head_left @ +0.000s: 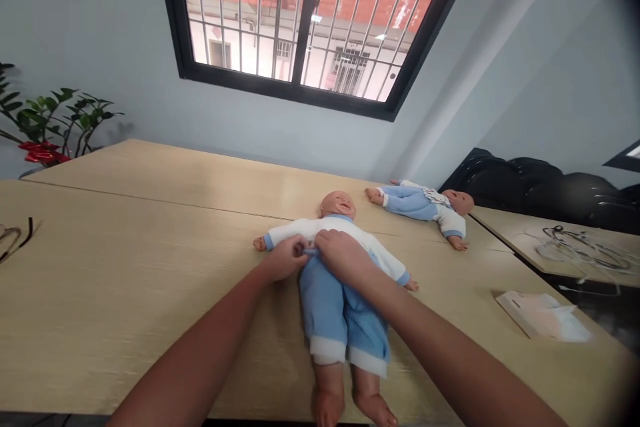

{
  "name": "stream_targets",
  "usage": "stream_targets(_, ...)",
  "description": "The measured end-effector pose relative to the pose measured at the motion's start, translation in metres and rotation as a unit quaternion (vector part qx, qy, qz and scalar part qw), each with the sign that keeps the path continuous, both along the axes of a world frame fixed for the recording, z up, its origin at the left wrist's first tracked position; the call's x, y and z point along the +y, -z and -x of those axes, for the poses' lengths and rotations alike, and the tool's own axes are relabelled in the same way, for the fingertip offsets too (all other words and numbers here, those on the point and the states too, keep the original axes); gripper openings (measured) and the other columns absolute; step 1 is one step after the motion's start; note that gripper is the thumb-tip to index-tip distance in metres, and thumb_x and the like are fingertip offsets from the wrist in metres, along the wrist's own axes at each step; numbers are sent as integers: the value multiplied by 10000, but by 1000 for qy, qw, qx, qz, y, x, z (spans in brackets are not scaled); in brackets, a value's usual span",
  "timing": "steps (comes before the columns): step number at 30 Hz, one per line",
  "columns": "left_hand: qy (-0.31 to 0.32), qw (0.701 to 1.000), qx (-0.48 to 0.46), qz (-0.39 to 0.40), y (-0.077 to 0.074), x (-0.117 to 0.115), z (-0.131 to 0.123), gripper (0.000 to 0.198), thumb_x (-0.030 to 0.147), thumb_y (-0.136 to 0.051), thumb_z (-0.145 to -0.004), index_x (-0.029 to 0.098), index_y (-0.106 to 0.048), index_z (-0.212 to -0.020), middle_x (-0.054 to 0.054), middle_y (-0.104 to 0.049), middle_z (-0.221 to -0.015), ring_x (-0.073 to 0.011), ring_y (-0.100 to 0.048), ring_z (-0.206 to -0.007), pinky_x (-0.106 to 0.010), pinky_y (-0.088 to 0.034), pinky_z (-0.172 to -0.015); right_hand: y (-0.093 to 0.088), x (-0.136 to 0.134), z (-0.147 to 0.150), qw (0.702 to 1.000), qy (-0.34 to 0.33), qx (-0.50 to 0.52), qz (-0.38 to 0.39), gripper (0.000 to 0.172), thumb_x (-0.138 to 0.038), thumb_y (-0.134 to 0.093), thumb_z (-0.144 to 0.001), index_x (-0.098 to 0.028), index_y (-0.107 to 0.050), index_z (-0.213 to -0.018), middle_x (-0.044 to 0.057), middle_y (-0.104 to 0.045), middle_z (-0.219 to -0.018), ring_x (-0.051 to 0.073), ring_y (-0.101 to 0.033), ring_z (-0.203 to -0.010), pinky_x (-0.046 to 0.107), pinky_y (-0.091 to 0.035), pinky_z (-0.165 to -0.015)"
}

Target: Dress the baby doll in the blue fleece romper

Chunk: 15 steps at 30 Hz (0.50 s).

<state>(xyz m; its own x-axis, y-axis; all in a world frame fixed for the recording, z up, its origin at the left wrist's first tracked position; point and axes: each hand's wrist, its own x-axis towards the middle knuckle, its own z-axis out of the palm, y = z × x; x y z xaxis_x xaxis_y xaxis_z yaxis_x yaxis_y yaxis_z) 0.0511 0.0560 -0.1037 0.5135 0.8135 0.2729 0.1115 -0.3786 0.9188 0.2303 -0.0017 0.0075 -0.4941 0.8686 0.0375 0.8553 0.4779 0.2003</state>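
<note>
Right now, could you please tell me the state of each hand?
Left hand: closed, seemingly pinching blue cloth on the nearer doll.
Right hand: curled over this doll's chest; whether it grips cannot be told.

This is looking like an office or training room. A broad, pale wooden table (125,293) is filling it, with a dressed baby doll (324,300) and a second doll (413,203) lying on top. Behind the table, a plain wall (90,27) is holding a barred window (306,20). Beyond its left end a leafy plant (50,110) is standing; past its right end, black chair backs (540,183) are clustering and cables (585,247) are lying coiled.
</note>
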Motion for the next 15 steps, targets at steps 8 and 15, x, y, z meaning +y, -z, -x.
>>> stream_targets(8,-65,994,12,-82,-5,-2,-10,55,258,-591,-901,207,-609,-912,-31,-599,-906,-225,-531,-896,-371,-418,-876,-20,-4,1,986,128,78,76,518,-498,-328,-1107,-169,-721,-1031,141,-738,-1144,247,-673,-987,321,-426,-818)
stream_targets(15,-16,999,-19,-45,-4,-5,-8,162,269,-502,-951,183,-607,-1040,-26,-641,-919,-183,-582,-823,-301,-473,-756,-57,29,-1,957,149,0,249,340,-365,-524,-1017,-151,-783,-1069,132,-786,-1099,224,-690,-900,282,-416,-732)
